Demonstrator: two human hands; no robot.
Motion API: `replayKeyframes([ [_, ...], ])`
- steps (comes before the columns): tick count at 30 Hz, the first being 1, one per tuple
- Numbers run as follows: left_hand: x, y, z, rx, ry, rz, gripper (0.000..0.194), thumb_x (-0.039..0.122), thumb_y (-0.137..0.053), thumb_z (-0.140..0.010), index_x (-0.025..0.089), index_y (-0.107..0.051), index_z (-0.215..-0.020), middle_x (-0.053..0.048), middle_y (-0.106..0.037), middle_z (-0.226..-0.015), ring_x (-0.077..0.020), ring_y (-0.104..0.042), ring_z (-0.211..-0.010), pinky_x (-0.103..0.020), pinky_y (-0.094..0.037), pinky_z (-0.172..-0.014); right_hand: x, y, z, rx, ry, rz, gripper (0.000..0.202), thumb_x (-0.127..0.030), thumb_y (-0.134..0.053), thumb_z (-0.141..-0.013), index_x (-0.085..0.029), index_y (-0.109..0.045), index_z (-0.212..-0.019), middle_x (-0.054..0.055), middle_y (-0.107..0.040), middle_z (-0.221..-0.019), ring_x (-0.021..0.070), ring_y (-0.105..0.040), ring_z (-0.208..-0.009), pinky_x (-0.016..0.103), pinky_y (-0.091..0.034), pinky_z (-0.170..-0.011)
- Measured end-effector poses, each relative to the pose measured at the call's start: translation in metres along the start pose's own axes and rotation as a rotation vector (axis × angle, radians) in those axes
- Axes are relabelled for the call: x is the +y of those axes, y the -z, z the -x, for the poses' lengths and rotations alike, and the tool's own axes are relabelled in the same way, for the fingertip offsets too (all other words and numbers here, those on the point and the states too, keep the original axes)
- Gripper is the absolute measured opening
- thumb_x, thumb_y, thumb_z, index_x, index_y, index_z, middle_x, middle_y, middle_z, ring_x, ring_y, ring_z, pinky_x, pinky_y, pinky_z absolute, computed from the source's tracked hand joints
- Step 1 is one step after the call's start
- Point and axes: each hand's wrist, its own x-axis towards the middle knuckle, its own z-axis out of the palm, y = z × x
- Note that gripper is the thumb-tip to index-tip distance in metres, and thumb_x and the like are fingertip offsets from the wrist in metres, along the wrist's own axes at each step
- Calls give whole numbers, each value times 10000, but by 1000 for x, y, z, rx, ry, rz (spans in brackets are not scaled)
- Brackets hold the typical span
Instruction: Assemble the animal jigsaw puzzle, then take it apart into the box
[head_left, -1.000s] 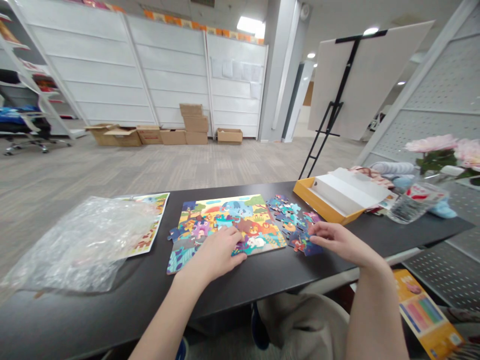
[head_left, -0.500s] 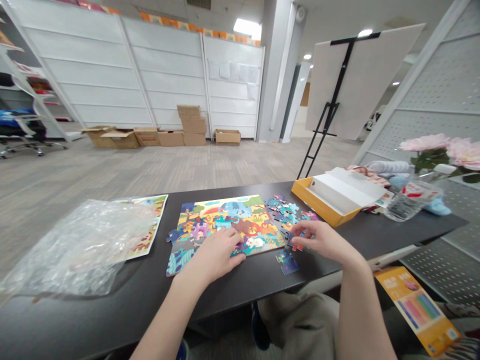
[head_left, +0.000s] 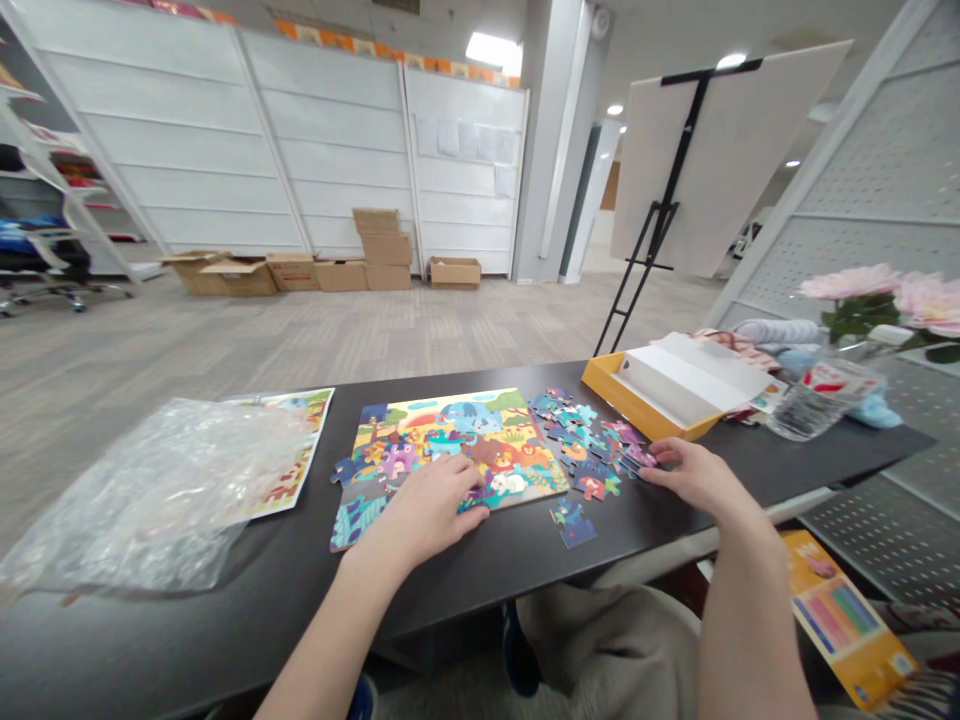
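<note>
A colourful animal jigsaw puzzle [head_left: 517, 425] lies on the dark table, with loose pieces over parts of its picture. My left hand [head_left: 439, 500] rests on its lower middle, thumb apart from the fingers; a purple patch shows by the fingertips, partly hidden. To the right, my right hand [head_left: 694, 475] has thumb and fingertips closed on the edge of a purple puzzle piece [head_left: 641, 457]. It is at the right end of a spread of loose puzzle pieces [head_left: 577, 430]. A dark blue puzzle piece [head_left: 574, 525] lies nearer me, apart from that spread.
Crinkled clear plastic [head_left: 150, 490] partly covers a picture sheet [head_left: 311, 450] at left. An open yellow box [head_left: 652, 405] stands behind the pieces, with a plastic bottle [head_left: 814, 400] and pink flowers [head_left: 922, 300] farther right. A yellow package [head_left: 847, 620] is below the table edge.
My right hand has moved right, from the red and blue pieces beside the puzzle to the purple piece at the spread's right end. My left hand stays in place.
</note>
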Motion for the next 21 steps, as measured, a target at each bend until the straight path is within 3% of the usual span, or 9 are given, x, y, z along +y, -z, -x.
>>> replayKeyframes([
  [5,0,0,0,-7,10,11,164,317,-631,-916,217,-662,-1041,-84,-660,-1116,-266,-618,-1071,-372,-482,-920,7,-5,-4,2,47,8,361,-479,-756,-644,-238,-727,-911,68,-787,-932,277,-721,-822,358,-509,-714],
  [10,-2,-1,0,5,7,27,175,324,-638,-911,220,-664,-1049,-84,-658,-1119,-268,-615,-1078,-378,-478,-927,5,-5,-3,-5,85,4,402,-504,-725,-665,-230,-740,-959,54,-753,-772,248,-682,-679,349,-500,-637],
  [16,-4,-3,0,24,0,48,162,320,-642,-905,220,-671,-1030,-83,-661,-1097,-262,-615,-1062,-376,-479,-919,1,-6,-2,35,118,-67,342,-467,-752,-622,-234,-702,-866,41,-740,-789,226,-656,-681,338,-502,-647],
  [21,-3,-2,0,13,1,37,174,324,-633,-912,215,-673,-1042,-88,-662,-1111,-265,-614,-1069,-374,-483,-917,-12,-2,3,-52,199,-272,412,-594,-716,-726,-212,-650,-866,61,-714,-783,225,-656,-709,338,-513,-670],
])
